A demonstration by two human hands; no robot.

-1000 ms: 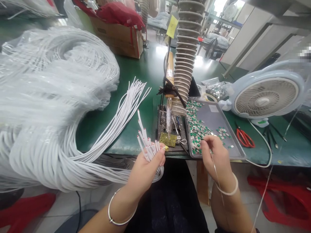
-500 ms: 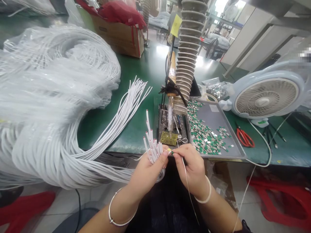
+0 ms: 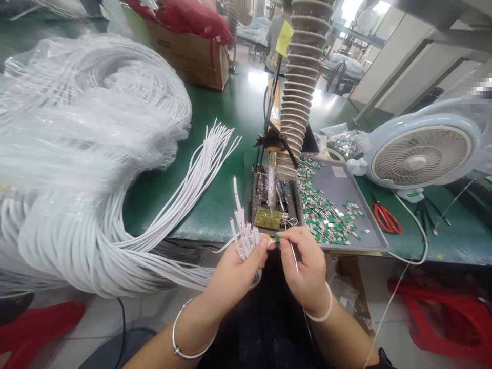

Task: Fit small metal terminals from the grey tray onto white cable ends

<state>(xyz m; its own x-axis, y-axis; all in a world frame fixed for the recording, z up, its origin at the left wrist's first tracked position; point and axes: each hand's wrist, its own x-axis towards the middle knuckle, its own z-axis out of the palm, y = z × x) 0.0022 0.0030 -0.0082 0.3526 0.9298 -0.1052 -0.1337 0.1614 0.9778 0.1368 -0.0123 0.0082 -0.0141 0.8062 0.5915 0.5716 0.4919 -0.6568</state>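
My left hand (image 3: 235,271) is closed around a bundle of white cables (image 3: 246,237) whose cut ends, reddish at the tips, point up. At its thumb and fingertip, one cable end with a bit of yellow meets a small green connector board (image 3: 277,239). My right hand (image 3: 307,266) is closed in a pinch, its fingertips at the green piece; a thin silvery solder wire (image 3: 298,277) runs through its fingers and hangs down. Just beyond the hands, a soldering iron (image 3: 272,184) points tip-down over a yellowish sponge (image 3: 268,219).
A grey tray (image 3: 369,215) of green connector boards (image 3: 326,220) lies right of the iron. Red-handled pliers (image 3: 387,219) and a fan (image 3: 423,154) are further right. A ribbed hose (image 3: 302,87) hangs behind the iron. Plastic-wrapped white cables (image 3: 96,128) cover the left side.
My right hand has shifted slightly right and the green connector board shows more between the hands. My left hand and its cable bundle have moved a little right in the view.
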